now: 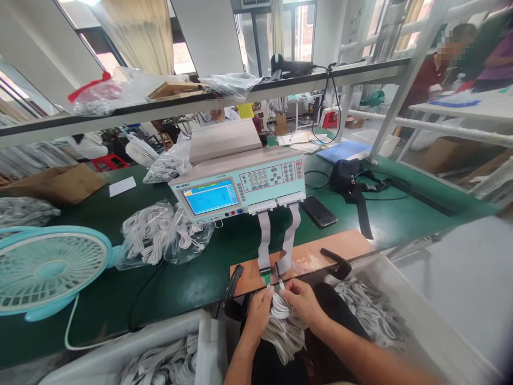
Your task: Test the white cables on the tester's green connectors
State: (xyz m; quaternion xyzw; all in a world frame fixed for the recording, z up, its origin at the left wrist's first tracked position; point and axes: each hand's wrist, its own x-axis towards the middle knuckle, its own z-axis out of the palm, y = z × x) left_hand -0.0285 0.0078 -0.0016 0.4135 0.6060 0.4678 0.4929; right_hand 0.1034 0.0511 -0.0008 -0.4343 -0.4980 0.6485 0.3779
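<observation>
Both my hands hold one coiled white cable (279, 310) at the near edge of the green table (192, 278). My left hand (258, 313) pinches one plug end and my right hand (303, 300) pinches the other, right at the small connector sockets (267, 277) on a brown board (316, 254). Two grey ribbon cables (264, 240) run from those sockets up to a pale tester with a blue screen (211, 196). A bundle of more white cables (282, 337) lies in my lap.
White bins of cables sit at lower left (160, 363) and right (372, 310). Bagged cables (160, 232), a blue fan (48, 267), a phone (319, 210), a black pouch (347, 176) and a cardboard box (60, 182) lie on the table. Other people work behind and at far right.
</observation>
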